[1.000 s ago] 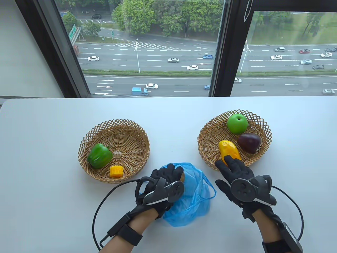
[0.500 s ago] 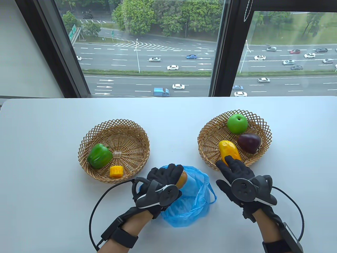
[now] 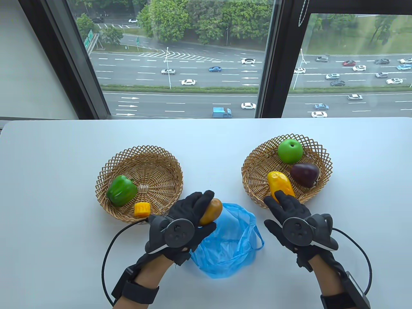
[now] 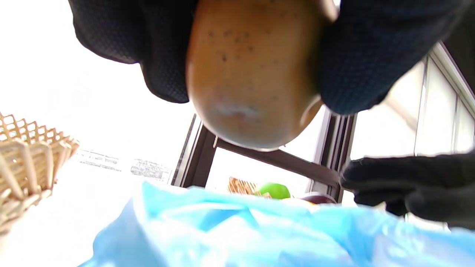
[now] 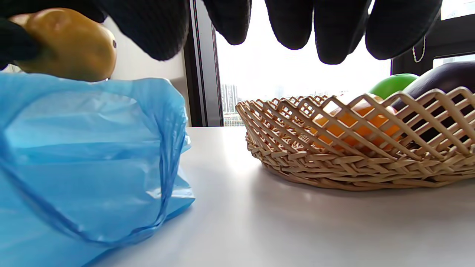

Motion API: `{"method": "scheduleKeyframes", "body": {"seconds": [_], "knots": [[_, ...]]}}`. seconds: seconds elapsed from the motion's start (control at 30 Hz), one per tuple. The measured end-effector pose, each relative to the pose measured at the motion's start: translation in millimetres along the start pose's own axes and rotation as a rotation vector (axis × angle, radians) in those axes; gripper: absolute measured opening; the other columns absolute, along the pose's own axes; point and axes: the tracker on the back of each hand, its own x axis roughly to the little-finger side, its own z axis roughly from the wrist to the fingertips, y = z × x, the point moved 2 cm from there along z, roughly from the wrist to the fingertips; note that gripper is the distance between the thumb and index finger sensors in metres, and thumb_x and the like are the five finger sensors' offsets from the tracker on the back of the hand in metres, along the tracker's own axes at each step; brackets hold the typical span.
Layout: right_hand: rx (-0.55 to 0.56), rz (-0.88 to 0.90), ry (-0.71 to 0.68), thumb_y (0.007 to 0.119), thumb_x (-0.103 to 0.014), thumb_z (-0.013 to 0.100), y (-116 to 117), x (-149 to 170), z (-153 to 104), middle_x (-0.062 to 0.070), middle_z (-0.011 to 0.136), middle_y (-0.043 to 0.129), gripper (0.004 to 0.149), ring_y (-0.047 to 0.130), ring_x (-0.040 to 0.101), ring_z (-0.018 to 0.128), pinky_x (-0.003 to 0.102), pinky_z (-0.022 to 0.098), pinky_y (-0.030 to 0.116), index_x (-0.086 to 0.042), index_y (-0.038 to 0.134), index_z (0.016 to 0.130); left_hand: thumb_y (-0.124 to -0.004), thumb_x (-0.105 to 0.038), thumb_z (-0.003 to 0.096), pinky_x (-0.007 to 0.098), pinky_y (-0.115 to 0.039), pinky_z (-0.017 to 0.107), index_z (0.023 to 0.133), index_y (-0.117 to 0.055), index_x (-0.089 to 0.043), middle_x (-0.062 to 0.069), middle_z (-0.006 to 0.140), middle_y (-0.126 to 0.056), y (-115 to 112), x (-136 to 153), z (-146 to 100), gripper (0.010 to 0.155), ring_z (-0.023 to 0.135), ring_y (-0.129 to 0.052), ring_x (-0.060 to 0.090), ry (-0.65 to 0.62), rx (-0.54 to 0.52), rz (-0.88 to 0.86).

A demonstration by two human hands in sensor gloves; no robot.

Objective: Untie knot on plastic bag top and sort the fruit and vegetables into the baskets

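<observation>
bag (image 3: 230, 244): opened up, slumped on the surface (image 3: 58, 244) between the hands
left hand (image 3: 180, 222): potato (image 3: 210, 211) gripped, held just above the bag
right hand (image 3: 291, 219): fingers relaxed, nothing held, parked by the right basket (image 3: 254, 170)
left basket (image 3: 161, 170): pepper (image 3: 121, 190) and corn (image 3: 142, 209) inside

Potato (image 4: 252, 74) top hidden by left hand (image 3: 183, 222); bag (image 3: 230, 244) interior unclear.

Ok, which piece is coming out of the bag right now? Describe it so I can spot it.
Start at the blue plastic bag lying between the two wicker baskets. Just above its left edge, the left hand grips a potato. It is the only brown, speckled, oval piece, and the only one outside a basket.
</observation>
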Motion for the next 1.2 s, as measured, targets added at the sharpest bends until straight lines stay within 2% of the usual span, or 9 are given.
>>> {"method": "scheduleKeyframes", "body": {"seconds": [0.2, 0.27, 0.33, 0.53, 0.7, 0.97, 1.2], "knots": [[0.026, -0.006, 0.010, 0.071, -0.047, 0.057, -5, 2, -1, 0.028, 0.116, 0.047, 0.069, 0.062, 0.061, 0.097, 0.071, 0.062, 0.062, -0.016, 0.049, 0.115, -0.095, -0.060, 0.0360, 0.060, -0.069, 0.064, 0.112, -0.059, -0.024, 0.008, 0.103, -0.086, 38, 26, -5, 0.091, 0.083, -0.086, 0.034, 0.103, -0.155, 0.022], [0.039, -0.012, 0.018, 0.071, -0.047, 0.057, -7, 4, -2, 0.028, 0.116, 0.047, 0.069, 0.060, 0.061, 0.098, 0.071, 0.062, 0.061, -0.016, 0.049, 0.115, -0.095, -0.060, 0.0360, 0.061, -0.068, 0.064, 0.111, -0.060, -0.024, 0.007, 0.103, -0.086, 45, 38, -7, 0.090, 0.081, -0.086, 0.034, 0.139, -0.193, 0.038], [0.051, -0.018, 0.027, 0.071, -0.045, 0.058, -10, 6, -3, 0.026, 0.116, 0.046, 0.067, 0.058, 0.061, 0.099, 0.071, 0.063, 0.061, -0.016, 0.050, 0.115, -0.094, -0.058, 0.0377, 0.062, -0.068, 0.064, 0.112, -0.059, -0.026, 0.009, 0.105, -0.085, 48, 53, -8, 0.088, 0.080, -0.086, 0.036, 0.183, -0.186, 0.049], [0.071, -0.016, 0.046, 0.070, -0.045, 0.058, -14, 11, -5, 0.027, 0.116, 0.045, 0.067, 0.055, 0.062, 0.099, 0.072, 0.063, 0.059, -0.016, 0.049, 0.115, -0.090, -0.055, 0.0416, 0.062, -0.070, 0.063, 0.113, -0.054, -0.027, 0.013, 0.108, -0.079, 38, 99, -12, 0.085, 0.081, -0.088, 0.040, 0.305, -0.161, 0.074], [0.074, -0.019, 0.031, 0.071, -0.045, 0.058, -14, 9, -5, 0.027, 0.116, 0.045, 0.068, 0.055, 0.062, 0.099, 0.072, 0.063, 0.059, -0.016, 0.049, 0.115, -0.091, -0.048, 0.0416, 0.061, -0.072, 0.063, 0.113, -0.053, -0.027, 0.014, 0.111, -0.075, 24, 116, -10, 0.084, 0.084, -0.088, 0.042, 0.360, -0.104, 0.073], [0.092, -0.061, -0.045, 0.070, -0.045, 0.058, -20, -17, -9, 0.026, 0.117, 0.044, 0.067, 0.051, 0.060, 0.101, 0.072, 0.064, 0.058, -0.016, 0.049, 0.115, -0.090, -0.042, 0.0428, 0.061, -0.071, 0.065, 0.114, -0.051, -0.027, 0.016, 0.114, -0.070, 2, 125, -6, 0.083, 0.087, -0.086, 0.044, 0.397, 0.018, 0.120], [0.061, -0.060, -0.065, 0.070, -0.046, 0.058, -13, -21, -8, 0.026, 0.117, 0.045, 0.068, 0.053, 0.062, 0.100, 0.072, 0.064, 0.058, -0.016, 0.049, 0.115, -0.090, -0.040, 0.0435, 0.062, -0.067, 0.067, 0.113, -0.052, -0.030, 0.015, 0.115, -0.069, -10, 134, 0, 0.080, 0.090, -0.082, 0.046, 0.439, 0.102, 0.131]]}}
